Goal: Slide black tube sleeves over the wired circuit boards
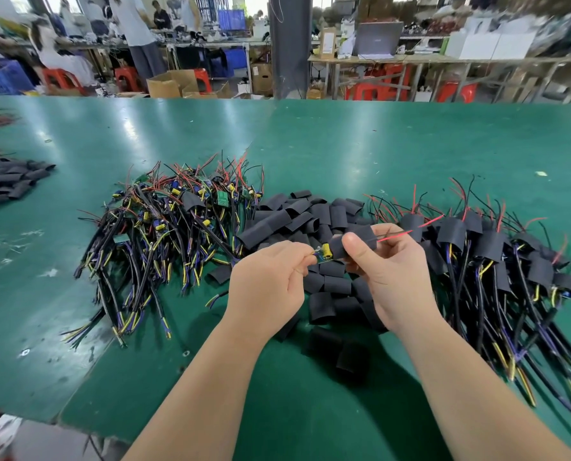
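My right hand [387,274] grips a black tube sleeve [354,239] above the middle of the table. A wired circuit board [324,253] with a yellow part sticks out of the sleeve's left end, and my left hand [267,284] pinches that end of the board. Red and black wires [394,235] come out of the sleeve's right end. A heap of bare wired boards [171,221] lies at the left. Loose black sleeves [310,221] are piled in the centre under my hands. Boards with sleeves on them [483,247] lie at the right.
The green table [344,144] stretches far ahead. Another pile of black sleeves [8,183] lies at the far left edge. Beyond the table are red stools, cardboard boxes, benches and several people at work.
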### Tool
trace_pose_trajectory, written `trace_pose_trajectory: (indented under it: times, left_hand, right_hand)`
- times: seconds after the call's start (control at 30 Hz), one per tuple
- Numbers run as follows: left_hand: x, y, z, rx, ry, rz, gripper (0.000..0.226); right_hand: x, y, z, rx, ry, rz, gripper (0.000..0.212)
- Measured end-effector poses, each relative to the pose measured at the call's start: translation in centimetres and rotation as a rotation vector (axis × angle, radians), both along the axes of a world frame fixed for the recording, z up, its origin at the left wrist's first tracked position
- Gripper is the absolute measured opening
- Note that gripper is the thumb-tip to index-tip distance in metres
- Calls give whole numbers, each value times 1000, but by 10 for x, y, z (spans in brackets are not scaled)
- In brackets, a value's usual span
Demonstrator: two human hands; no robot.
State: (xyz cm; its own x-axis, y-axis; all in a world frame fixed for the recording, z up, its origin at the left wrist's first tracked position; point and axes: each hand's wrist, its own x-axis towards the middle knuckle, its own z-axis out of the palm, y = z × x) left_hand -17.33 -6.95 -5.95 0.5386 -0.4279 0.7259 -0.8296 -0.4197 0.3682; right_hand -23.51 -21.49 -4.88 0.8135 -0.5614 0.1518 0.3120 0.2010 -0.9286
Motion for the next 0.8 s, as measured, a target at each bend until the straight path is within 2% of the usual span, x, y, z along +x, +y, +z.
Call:
trace_pose_trajectory:
  times: [0.07, 0.23, 0.37, 0.43, 0.57, 0.63, 0.8]
  left_hand:
    - [-1, -1, 0, 25, -11, 7, 26]
    - [-1, -1, -1, 79, -6, 37, 14]
    - [-3, -2, 2, 110, -6, 45, 13]
    - [-4, -2, 3, 140, -8, 60, 16]
    - [0, -2, 1, 163, 16, 80, 14]
    - [1, -2, -1, 170, 7, 70, 14]
    - [0, -8, -3, 106, 20, 116, 18]
  right_hand:
    - [0, 1, -1, 2, -7, 70, 47]
    - [2, 4, -5, 88, 37, 148, 35]
    - [2, 3, -5, 184, 90, 147, 37]
    - [1, 3, -6, 96, 92, 132, 34]
    - [1, 4, -10, -147, 118, 56, 14]
    - [2, 5, -13, -229, 143, 27, 14]
    - [4, 6, -15, -182, 109, 4, 11]
